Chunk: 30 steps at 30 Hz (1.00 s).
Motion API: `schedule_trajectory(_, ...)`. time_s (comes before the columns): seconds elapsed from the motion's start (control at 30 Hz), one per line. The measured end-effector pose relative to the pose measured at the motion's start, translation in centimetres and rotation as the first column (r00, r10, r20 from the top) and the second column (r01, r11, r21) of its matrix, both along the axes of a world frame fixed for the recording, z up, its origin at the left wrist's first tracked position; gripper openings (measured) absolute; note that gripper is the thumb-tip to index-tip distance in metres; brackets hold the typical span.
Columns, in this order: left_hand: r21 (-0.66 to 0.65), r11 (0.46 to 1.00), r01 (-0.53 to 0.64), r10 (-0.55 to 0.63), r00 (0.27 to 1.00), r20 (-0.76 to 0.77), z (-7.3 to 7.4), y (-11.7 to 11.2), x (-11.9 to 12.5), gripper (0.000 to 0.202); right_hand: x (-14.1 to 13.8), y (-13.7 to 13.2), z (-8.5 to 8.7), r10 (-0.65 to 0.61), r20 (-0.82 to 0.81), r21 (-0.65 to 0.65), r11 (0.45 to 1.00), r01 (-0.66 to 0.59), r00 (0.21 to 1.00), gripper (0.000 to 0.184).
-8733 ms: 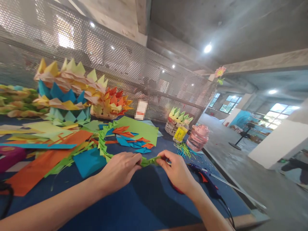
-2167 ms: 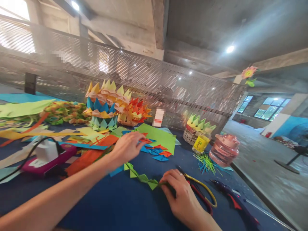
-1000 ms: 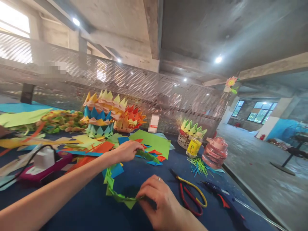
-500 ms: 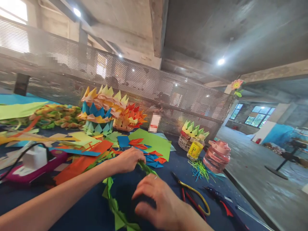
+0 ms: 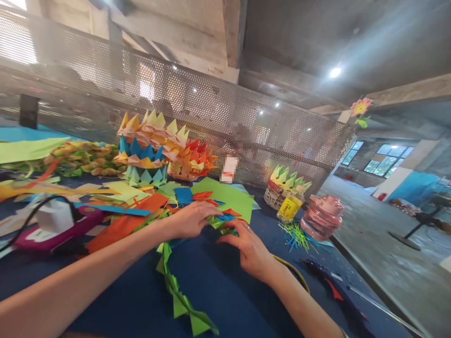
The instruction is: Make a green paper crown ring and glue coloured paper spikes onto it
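Observation:
A green folded-paper chain curves over the dark blue tabletop, its pointed pieces trailing toward me. My left hand has its fingers closed on the far part of this chain. Just to the right, my right hand grips the same stretch between thumb and fingers, which partly hide it. Behind the hands lie folded red-orange paper pieces and blue ones, on and beside a light green paper sheet.
Layered paper-point baskets stand at the back. On the right are a yellow-labelled bottle, a pink jug, thin cut strips, a yellow-handled tool and a dark tool with a red trigger. A magenta power strip lies left.
My right hand has moved up and away from me, closing on the chain beside my left hand. The near end of the chain has come into view. The yellow-handled tool is now mostly covered.

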State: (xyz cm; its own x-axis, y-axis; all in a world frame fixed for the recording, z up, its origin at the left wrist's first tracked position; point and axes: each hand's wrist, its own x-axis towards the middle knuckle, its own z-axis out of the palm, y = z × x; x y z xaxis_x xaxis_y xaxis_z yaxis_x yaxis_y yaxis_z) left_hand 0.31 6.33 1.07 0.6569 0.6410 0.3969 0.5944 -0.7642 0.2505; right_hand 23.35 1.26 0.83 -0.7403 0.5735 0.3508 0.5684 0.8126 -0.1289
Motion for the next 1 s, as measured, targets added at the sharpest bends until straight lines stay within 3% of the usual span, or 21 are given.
schedule_trajectory(0.17,-0.016,1.0,0.007,-0.004,0.984,0.177,2.2,-3.0,-0.6,0.03,0.2,0.7,-0.7,0.002,-0.068,-0.011,1.0,-0.002,0.998,0.068)
schedule_trajectory(0.33,-0.293,0.934,0.206,-0.147,0.967,0.21,3.2,-8.6,-2.1,0.015,0.4,1.1,-0.7,-0.095,-0.123,0.004,0.995,0.096,0.988,0.059)
schedule_trajectory(0.43,-0.492,0.824,0.281,-0.222,0.959,0.176,3.5,-11.2,-3.5,0.045,0.4,1.2,-0.9,-0.152,-0.108,-0.017,0.988,0.151,0.982,0.059)
schedule_trajectory(0.5,-0.553,0.787,0.272,-0.251,0.961,0.115,3.7,-12.3,-4.1,0.055,0.4,1.2,-1.1,-0.18,-0.086,-0.043,0.983,0.177,0.98,0.06)
schedule_trajectory(0.63,-0.532,0.829,0.175,-0.223,0.975,-0.025,3.1,-12.9,-4.3,0.042,0.3,1.2,-1.3,-0.228,-0.065,-0.076,0.972,0.223,0.971,0.059)
schedule_trajectory(0.83,-0.47,0.856,0.216,-0.221,0.974,0.044,0.4,-12.2,-2.8,0.023,0.0,0.8,-1.1,-0.259,-0.089,-0.073,0.965,0.253,0.962,0.048)
schedule_trajectory(1.0,-0.407,0.894,0.189,-0.182,0.982,0.055,0.3,-11.9,-2.0,0.019,-0.2,0.6,-1.5,-0.227,-0.138,-0.085,0.972,0.217,0.964,0.047)
